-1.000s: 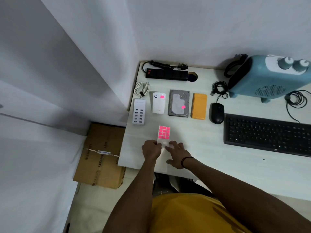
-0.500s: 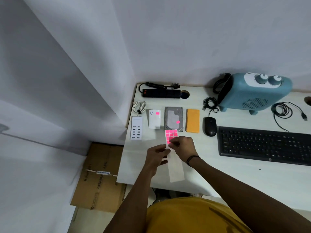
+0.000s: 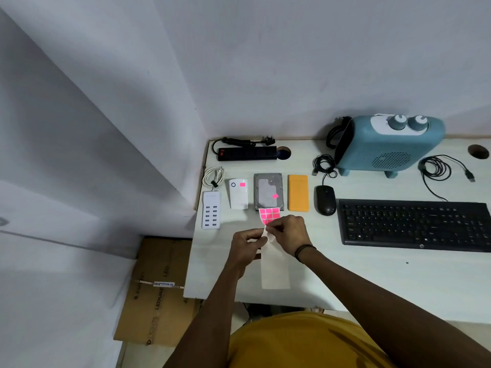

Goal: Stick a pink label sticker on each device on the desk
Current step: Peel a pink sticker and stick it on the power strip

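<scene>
Over the near edge of the white desk (image 3: 372, 282) I have both hands close together on the sticker sheet (image 3: 273, 261). My left hand (image 3: 245, 247) pinches the sheet's left edge, fingers curled round the backing paper. My right hand (image 3: 289, 233), with a dark band on the wrist, has its fingertips pinched at the lower edge of the pink stickers (image 3: 269, 215), right where pink meets bare backing. Whether one sticker is already lifted, I cannot tell; my fingers cover that spot. The long bare tail of the sheet lies flat on the desk, running back toward me.

Beyond my hands sits the row of devices. Far left, the white USB charging hub (image 3: 211, 209), no pink on it that I can see. Next to it, the white plug adapter (image 3: 238, 197) carries a pink label near its top. Then the hard drive (image 3: 268, 191), with a pink label at its lower right, slightly crooked. Just beside that, the orange power bank (image 3: 298, 192), plain. Right of it, the black mouse (image 3: 325, 200), then the black keyboard (image 3: 414, 224). Behind them stand the blue heater (image 3: 390, 144) and, at the back left, the black power strip (image 3: 247, 153).
</scene>
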Available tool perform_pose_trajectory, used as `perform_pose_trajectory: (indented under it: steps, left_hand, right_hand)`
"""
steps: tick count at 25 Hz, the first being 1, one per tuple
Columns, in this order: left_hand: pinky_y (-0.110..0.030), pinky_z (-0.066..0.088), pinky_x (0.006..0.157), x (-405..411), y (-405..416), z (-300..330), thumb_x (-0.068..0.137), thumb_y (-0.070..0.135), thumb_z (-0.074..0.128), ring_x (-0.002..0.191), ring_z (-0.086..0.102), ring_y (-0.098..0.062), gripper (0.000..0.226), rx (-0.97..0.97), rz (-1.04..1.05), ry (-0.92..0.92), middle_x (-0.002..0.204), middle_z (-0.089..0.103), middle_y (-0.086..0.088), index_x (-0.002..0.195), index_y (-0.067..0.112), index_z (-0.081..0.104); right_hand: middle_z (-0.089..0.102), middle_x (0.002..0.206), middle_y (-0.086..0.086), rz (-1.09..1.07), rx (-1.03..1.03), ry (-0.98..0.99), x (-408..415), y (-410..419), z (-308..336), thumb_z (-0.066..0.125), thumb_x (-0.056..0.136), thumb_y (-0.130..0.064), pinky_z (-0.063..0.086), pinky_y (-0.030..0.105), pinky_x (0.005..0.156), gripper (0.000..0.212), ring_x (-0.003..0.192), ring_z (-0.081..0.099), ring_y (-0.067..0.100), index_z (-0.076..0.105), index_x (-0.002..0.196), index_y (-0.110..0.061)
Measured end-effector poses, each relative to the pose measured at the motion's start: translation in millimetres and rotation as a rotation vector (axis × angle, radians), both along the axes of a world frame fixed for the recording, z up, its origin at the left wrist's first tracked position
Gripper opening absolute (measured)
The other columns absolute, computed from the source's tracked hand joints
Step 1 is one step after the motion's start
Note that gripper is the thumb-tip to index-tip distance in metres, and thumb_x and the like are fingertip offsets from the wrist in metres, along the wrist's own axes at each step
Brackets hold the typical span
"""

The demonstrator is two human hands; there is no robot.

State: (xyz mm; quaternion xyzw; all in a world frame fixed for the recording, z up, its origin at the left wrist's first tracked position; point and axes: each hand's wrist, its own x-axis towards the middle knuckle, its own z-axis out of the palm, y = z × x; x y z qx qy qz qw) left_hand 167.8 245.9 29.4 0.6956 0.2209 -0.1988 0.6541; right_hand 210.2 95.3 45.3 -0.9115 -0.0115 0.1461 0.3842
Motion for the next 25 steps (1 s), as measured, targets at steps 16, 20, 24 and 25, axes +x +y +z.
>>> perform_pose_trajectory:
  steps: [16,20,24,25]
  left_hand:
    - [-0.040,0.065,0.075,2.7,9.8,-80.5,0.060,0.015,0.075,0.077,0.077,-0.024,0.024,0.408,-0.052,0.381,0.084,0.080,-0.004,0.082,0.022,0.082]
    - [-0.029,0.063,0.072,21.2,13.5,-65.4,0.067,0.026,0.075,0.074,0.075,-0.019,0.019,0.565,-0.372,0.354,0.078,0.078,0.000,0.082,0.017,0.083]
    - [-0.025,0.060,0.054,60.6,17.1,-41.9,0.076,0.023,0.078,0.056,0.072,-0.019,0.022,0.681,-0.558,0.387,0.065,0.070,-0.004,0.072,0.005,0.068]
    - [-0.027,0.061,0.052,76.3,19.0,-36.1,0.078,0.021,0.078,0.055,0.073,-0.021,0.022,0.694,-0.572,0.383,0.066,0.071,-0.007,0.072,0.004,0.067]
  right_hand:
    - [0.075,0.099,0.020,-0.689,0.725,0.623,16.4,-20.8,-33.5,0.077,0.077,-0.002,0.059,0.033,0.088,0.017,0.086,0.073,0.025,0.076,0.093,0.002]
    - [0.077,0.090,0.017,-0.693,0.684,0.615,36.4,-16.8,-32.7,0.080,0.071,-0.010,0.059,0.035,0.089,0.016,0.083,0.075,0.026,0.078,0.084,-0.002]
    - [0.077,0.091,0.013,-0.642,0.625,0.540,71.7,-7.2,-25.3,0.083,0.072,-0.006,0.061,0.031,0.082,0.016,0.084,0.074,0.026,0.078,0.087,-0.006]
    - [0.076,0.091,0.012,-0.629,0.604,0.521,82.6,-4.8,-23.5,0.083,0.072,-0.005,0.061,0.030,0.079,0.017,0.083,0.074,0.026,0.078,0.087,-0.008]
